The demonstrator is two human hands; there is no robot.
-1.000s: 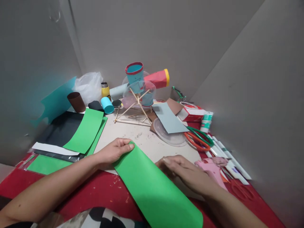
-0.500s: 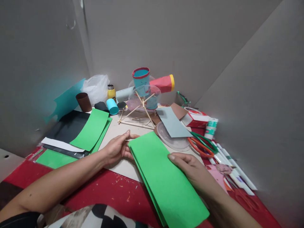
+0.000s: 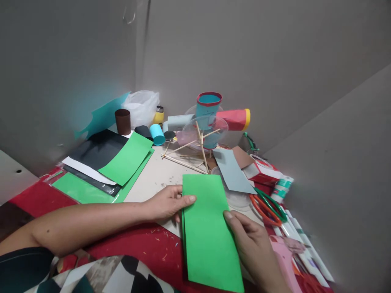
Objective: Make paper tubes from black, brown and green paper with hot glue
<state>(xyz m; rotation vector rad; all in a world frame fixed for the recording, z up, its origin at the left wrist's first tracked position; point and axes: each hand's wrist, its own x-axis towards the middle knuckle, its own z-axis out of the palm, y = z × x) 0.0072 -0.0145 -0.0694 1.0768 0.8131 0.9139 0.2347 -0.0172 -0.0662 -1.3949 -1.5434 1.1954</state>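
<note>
A folded sheet of bright green paper [image 3: 209,240] is held up over the table's front edge, its layers slightly apart along the left side. My left hand [image 3: 171,203] grips its upper left edge, thumb on the front face and fingers behind. On the right edge, my right hand [image 3: 249,236] pinches the paper with the thumb in front; its other fingers are partly hidden. Behind the paper stands a model of thin wooden sticks [image 3: 201,142] with clear plastic discs and a blue paper cup [image 3: 209,106] rimmed in red.
Green strips [image 3: 128,158] and black sheets [image 3: 97,148] lie at the left, near a brown paper tube [image 3: 122,122]. To the right are a grey paper piece [image 3: 233,171], scissors [image 3: 267,209], a glue tube [image 3: 281,189] and white markers [image 3: 310,240]. Grey walls enclose the table.
My left hand has closed on the green paper's left edge, thumb now over its front. The paper has turned more upright, and the view has shifted slightly.
</note>
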